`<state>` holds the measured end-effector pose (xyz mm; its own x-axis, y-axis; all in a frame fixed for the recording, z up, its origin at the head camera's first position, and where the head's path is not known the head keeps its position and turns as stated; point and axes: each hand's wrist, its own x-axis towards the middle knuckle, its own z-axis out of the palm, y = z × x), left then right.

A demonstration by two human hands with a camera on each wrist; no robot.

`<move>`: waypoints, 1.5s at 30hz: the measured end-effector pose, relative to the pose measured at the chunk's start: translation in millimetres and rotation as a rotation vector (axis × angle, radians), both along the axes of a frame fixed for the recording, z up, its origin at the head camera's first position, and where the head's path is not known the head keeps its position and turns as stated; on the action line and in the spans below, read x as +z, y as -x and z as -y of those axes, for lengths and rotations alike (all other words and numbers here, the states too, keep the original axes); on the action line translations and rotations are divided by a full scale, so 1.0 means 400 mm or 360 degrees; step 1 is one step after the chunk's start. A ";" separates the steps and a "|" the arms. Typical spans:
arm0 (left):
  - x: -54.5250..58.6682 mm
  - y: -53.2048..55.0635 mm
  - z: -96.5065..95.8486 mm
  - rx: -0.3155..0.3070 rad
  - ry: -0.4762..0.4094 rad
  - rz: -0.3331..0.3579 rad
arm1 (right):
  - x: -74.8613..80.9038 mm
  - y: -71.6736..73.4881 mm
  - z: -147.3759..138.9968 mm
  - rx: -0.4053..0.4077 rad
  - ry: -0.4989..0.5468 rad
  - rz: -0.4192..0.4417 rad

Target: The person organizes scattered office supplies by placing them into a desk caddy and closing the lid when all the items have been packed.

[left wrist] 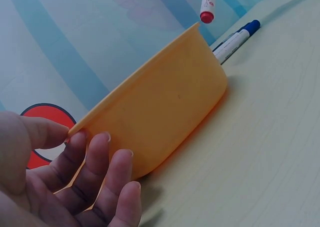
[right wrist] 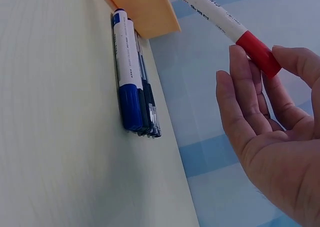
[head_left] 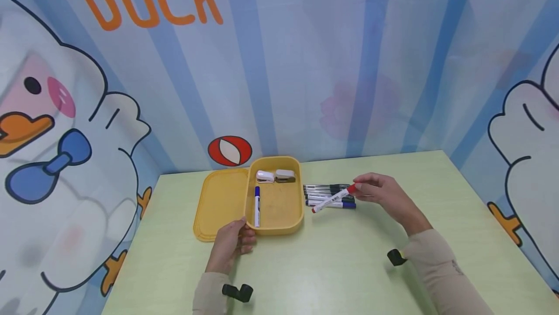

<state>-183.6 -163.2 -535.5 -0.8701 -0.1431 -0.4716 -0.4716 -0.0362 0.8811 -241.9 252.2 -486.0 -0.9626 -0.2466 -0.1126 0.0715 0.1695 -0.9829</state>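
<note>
My right hand (head_left: 384,196) pinches a red-capped whiteboard marker (head_left: 330,199) by its cap, held in the air above several pens and markers. In the right wrist view thumb and fingers grip the red cap (right wrist: 259,53). My left hand (head_left: 231,244) pinches the near left corner rim of a yellow box (head_left: 279,231), seen close in the left wrist view (left wrist: 150,102). Inside the box lie a blue-capped marker (head_left: 257,208) along the left side and two small staplers, one white-topped (head_left: 265,176) and one with a dark base (head_left: 285,175), at the back.
Right of the box, a blue-capped marker (head_left: 345,205) lies in front of several slim pens (head_left: 320,188), side by side on the pale table (head_left: 332,266). A yellow lid (head_left: 220,203) lies flat at the box's left. A printed curtain (head_left: 297,62) stands behind the table.
</note>
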 end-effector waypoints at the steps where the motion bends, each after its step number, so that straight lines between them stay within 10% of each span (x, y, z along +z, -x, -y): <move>1: 0.001 -0.001 0.000 -0.0003 -0.0002 -0.0001 | 0.001 0.001 0.002 0.0003 0.0010 -0.0005; 45: 0.002 -0.003 0.005 -0.0025 -0.0042 -0.0042 | 0.062 0.095 0.177 0.0245 -0.0068 0.0012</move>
